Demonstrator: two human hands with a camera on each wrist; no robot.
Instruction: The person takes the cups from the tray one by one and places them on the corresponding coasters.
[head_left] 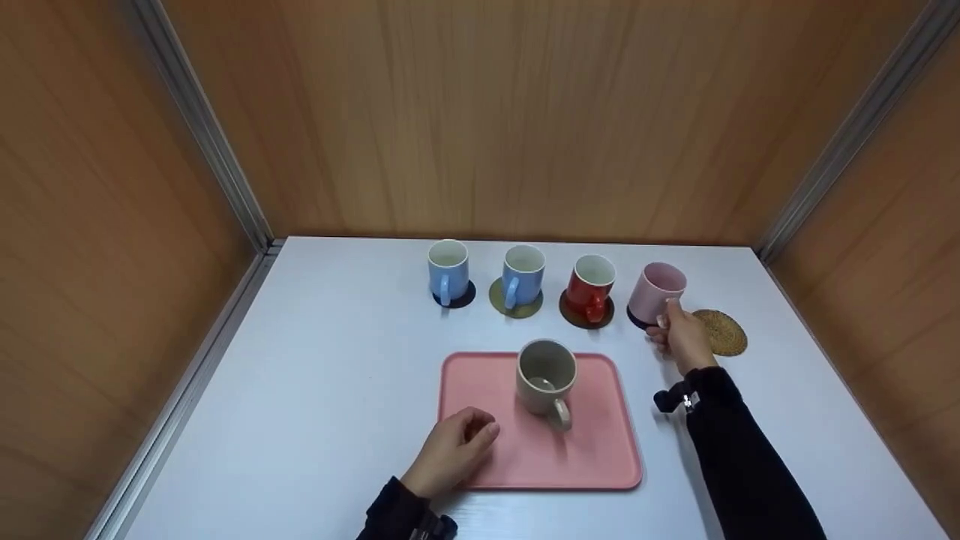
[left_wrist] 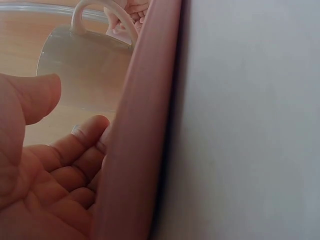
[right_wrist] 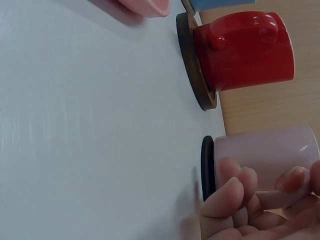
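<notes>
A pink mug (head_left: 654, 300) stands on a black coaster (right_wrist: 207, 167) at the right end of a row of mugs. My right hand (head_left: 684, 337) grips this mug by its handle, fingers curled about it and the thumb on top. The handle is mostly hidden behind the fingers. Over the left part of a pink tray (head_left: 600, 457), my left hand (head_left: 457, 446) hangs with loosely bent fingers and nothing in it. A grey-beige mug (head_left: 546, 379) stands upright on the tray, just right of the left hand, its handle toward me.
Left of the pink mug, a red mug (head_left: 591, 289) and two light blue mugs, one nearer the middle (head_left: 523, 277) and one farther left (head_left: 448, 274), stand on round coasters. A woven straw coaster (head_left: 724, 332) lies right of my right hand. Wooden panels (head_left: 480, 120) enclose the white table (head_left: 315, 375).
</notes>
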